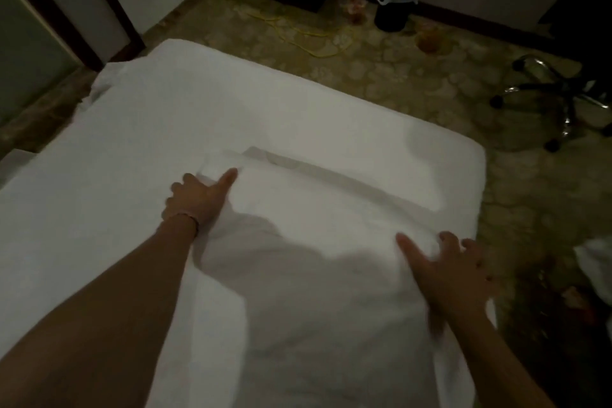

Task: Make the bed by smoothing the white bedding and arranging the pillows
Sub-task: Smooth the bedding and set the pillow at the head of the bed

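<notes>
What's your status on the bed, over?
Left hand and right hand both gripping the white pillow by its far corners. Pillow flat on the bedding. Nothing in the way.

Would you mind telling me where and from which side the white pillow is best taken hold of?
Probably by its two far corners, reaching from the near side. The pillow lies flat and wide on the bed; the left hand and right hand already pinch cloth there.

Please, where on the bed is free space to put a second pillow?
Free: the flat sheet between the pillow and the far edge, and the strip left of the left hand. Crowded: the near right corner, where the right hand grips the pillow.
</notes>
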